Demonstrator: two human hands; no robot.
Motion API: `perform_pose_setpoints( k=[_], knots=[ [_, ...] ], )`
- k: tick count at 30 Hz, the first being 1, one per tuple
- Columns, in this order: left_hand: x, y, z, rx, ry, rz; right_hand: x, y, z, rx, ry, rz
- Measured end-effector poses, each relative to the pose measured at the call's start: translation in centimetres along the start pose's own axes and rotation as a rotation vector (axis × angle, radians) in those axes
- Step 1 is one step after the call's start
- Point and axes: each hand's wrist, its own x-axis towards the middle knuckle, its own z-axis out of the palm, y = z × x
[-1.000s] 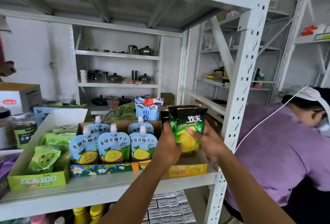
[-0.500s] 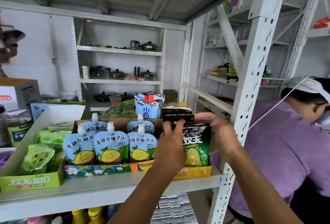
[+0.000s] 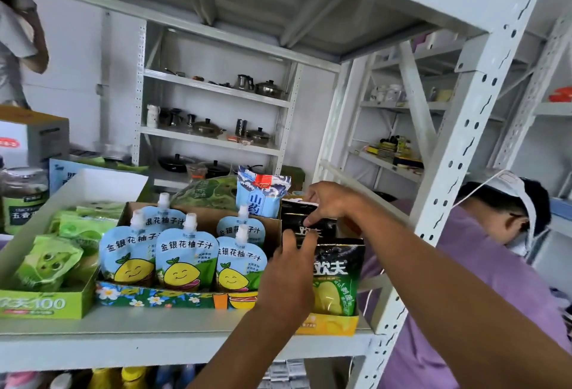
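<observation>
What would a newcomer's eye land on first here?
At the right end of the shelf, the left hand rests against black-and-green snack packets standing in a yellow box, while the right hand pinches the rear ones. Left of them, blue juice pouches with smiling yellow fruit stand in a flowered box; a person in purple bends at far right.

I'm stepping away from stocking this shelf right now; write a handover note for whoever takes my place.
Left hand: open, straight fingers against the rear pouches.
Right hand: pinches their tops.
Yellow display box sits at the right end of the shelf, next to the pomelo juice pouches; the front pouch stands upright in it.
Done: pouches boxed. Left: probably straighten the rear ones, then release.
</observation>
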Motion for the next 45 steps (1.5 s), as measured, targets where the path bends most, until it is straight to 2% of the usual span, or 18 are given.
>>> perform_pose_setpoints(
  k=[3, 6, 9, 11, 21, 27, 32, 39, 42, 45],
  knots=[
    [-0.3, -0.1, -0.2, -0.015, -0.002, 0.005, 0.0, 0.2, 0.2, -0.136, 0.098, -0.004],
    [-0.4, -0.1, -0.1, -0.022, 0.015, 0.004, -0.2, 1.6, 0.2, -0.1, 0.17, 0.007],
    [-0.4, 0.0, 0.0, -0.032, 0.029, -0.004, -0.9, 2.5, 0.6, -0.206, 0.096, 0.069],
    [-0.3, 0.1, 0.2, -0.04, 0.038, -0.009, -1.2, 2.8, 0.8, -0.192, 0.07, 0.09],
    [-0.3, 0.6, 0.1, -0.036, 0.034, -0.026, -1.7, 2.2, 0.9, -0.333, -0.009, 0.058],
    [-0.3, 0.6, -0.2, -0.027, 0.005, -0.03, -0.4, 2.5, 2.5, -0.169, 0.137, 0.041],
    [-0.2, 0.7, 0.0, -0.023, 0.006, -0.038, -1.0, 1.4, 1.9, -0.173, -0.046, -0.038],
    [0.1, 0.5, 0.1, -0.023, 0.02, -0.026, -2.0, -0.2, 0.9, -0.227, -0.153, -0.018],
    [-0.1, 0.6, -0.2, -0.008, -0.003, -0.014, -2.5, -0.2, 0.7, -0.183, -0.13, 0.001],
    [0.3, 0.8, -0.6, 0.021, -0.047, -0.022, -3.6, -0.3, 0.2, -0.139, -0.026, -0.015]
  ],
)
